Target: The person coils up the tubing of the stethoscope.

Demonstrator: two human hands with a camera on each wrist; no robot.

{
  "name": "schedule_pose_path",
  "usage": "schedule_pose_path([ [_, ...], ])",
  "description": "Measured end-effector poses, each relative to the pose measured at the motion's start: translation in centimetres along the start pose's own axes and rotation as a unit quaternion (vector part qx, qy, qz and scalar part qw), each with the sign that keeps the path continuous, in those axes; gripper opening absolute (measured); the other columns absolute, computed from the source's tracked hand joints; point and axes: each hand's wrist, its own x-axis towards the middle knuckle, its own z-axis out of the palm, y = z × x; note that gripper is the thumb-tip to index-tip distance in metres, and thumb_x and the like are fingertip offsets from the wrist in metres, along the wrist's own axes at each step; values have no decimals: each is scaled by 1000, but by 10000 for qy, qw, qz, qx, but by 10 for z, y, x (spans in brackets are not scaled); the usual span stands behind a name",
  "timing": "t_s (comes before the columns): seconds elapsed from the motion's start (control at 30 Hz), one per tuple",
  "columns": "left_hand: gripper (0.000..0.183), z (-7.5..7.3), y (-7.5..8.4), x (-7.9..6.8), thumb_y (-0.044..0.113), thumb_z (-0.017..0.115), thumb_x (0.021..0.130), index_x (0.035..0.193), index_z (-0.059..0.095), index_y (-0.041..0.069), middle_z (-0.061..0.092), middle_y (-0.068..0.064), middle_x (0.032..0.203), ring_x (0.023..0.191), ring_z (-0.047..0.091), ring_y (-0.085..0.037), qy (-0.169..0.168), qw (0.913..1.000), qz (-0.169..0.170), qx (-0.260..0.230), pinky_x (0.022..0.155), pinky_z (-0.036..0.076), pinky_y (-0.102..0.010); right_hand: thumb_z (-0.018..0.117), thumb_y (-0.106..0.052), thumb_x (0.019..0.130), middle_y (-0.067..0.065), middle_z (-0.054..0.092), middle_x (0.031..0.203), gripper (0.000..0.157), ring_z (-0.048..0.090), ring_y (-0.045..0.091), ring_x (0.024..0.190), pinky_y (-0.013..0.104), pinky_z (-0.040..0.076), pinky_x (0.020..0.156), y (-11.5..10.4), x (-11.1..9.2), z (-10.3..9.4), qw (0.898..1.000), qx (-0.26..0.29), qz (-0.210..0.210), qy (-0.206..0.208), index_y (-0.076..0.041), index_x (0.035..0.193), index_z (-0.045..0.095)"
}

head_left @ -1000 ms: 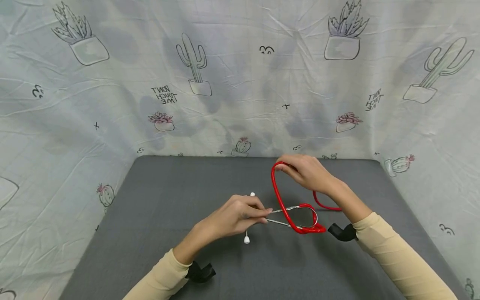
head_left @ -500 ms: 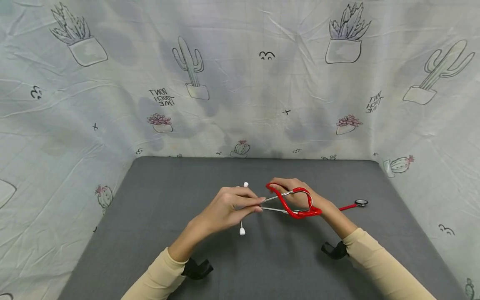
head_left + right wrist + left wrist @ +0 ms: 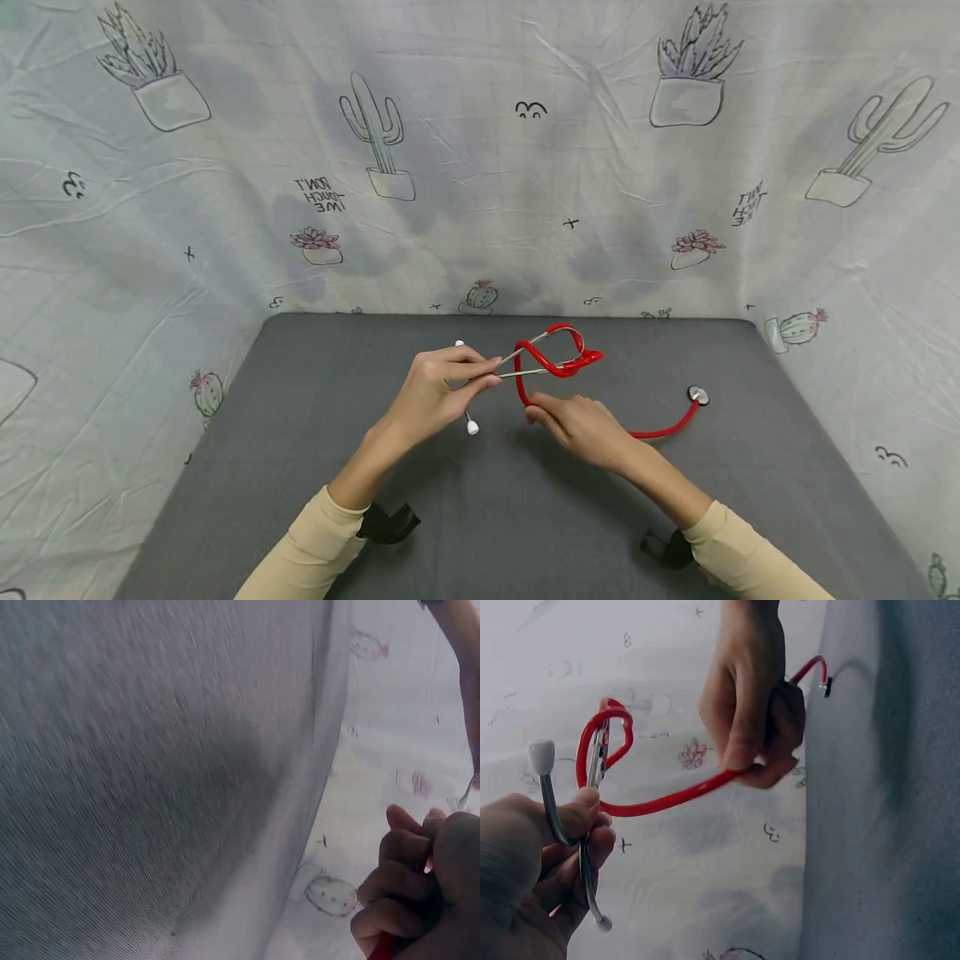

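A red stethoscope (image 3: 561, 370) with metal ear tubes and white ear tips is held up between both hands. My left hand (image 3: 435, 387) pinches the metal ear tubes between thumb and fingers; one white ear tip (image 3: 542, 757) sticks out beside the thumb. The red tubing loops around the ear tubes, then runs down to my right hand (image 3: 581, 427). That hand grips the tubing, with its fingers (image 3: 391, 879) curled round it. Beyond the right hand, the tubing trails to the round chest piece (image 3: 698, 395) at the right.
Beneath the hands lies a grey cloth-covered table (image 3: 337, 358). A pale curtain (image 3: 480, 167) printed with cacti surrounds it at the back and sides. Black straps (image 3: 390, 525) sit at both wrists.
Both hands have shifted: the left rose and moved left with the ear tubes, while the right came down in front of the loop, pulling the tubing. The chest piece came into view.
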Motion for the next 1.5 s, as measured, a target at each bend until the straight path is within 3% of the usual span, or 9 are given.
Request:
schedule_pose_path([
  [0.1,25,-1,0,-1,0,88,87,112,85,1,81,-8,90,66,63,-10,71,9996,-253,116,54,48,-23,62,-27,112,-5,62,71,21,33,-5,55,17,31,50,-8,-6,3,9997,-219,-2,86,-16,95,66],
  [0.23,25,-1,-1,-3,4,88,88,113,85,2,81,-7,90,65,62,-10,32,9975,-649,263,54,43,-19,55,-40,114,-14,40,62,36,26,-5,54,16,21,48,-19,-14,5,9976,-630,-127,260,-18,85,55],
  [0.4,23,1,-3,-5,7,86,91,113,85,2,80,-7,90,66,65,-11,-136,9947,-931,419,53,43,-20,50,-44,115,-14,26,60,43,20,-3,51,16,15,48,-36,-21,3,9925,-1164,-225,297,-19,79,50],
  [0.63,20,3,-4,-10,7,85,93,112,85,1,80,-7,90,68,68,-12,-244,9931,-1061,427,54,45,-19,54,-38,115,-13,23,59,43,14,-2,51,14,10,48,-57,-32,-4,9894,-1397,-326,243,-17,78,47],
  [0.87,20,4,-7,-14,8,84,94,113,85,1,80,-7,91,68,70,-12,-267,9895,-1313,542,51,46,-20,61,-32,113,-13,27,60,34,19,0,51,16,15,47,-66,-43,-5,9877,-1514,-334,195,-16,86,50],
  [1.07,24,-3,-21,-20,5,84,94,117,83,-2,79,-9,93,67,69,-13,-118,9813,-1713,875,53,48,-19,73,-22,106,-15,36,60,20,18,-4,52,10,14,46,-75,-58,-10,9813,-1644,-918,403,-15,95,57],
  [1.27,25,-5,-28,-29,1,82,94,118,81,-4,78,-11,95,67,68,-12,-307,9752,-2002,896,51,44,-20,63,-27,112,-17,30,62,24,10,-5,58,8,5,52,-78,-70,-28,9715,-1890,-1232,733,-18,91,56],
  [1.4,25,-3,-29,-33,3,83,94,118,82,-4,79,-11,95,62,61,-5,-396,9727,-2060,989,49,41,-20,48,-33,118,-17,30,64,34,10,-6,61,7,6,54,-79,-77,-42,9659,-1958,-1409,935,-18,89,56],
  [1.5,25,-1,-27,-34,3,82,94,118,82,-3,79,-11,96,62,60,-4,-523,9719,-2091,946,48,42,-20,47,-34,118,-17,33,64,36,12,-6,62,7,8,54,-80,-81,-55,9621,-2051,-1465,1045,-18,88,58],
])
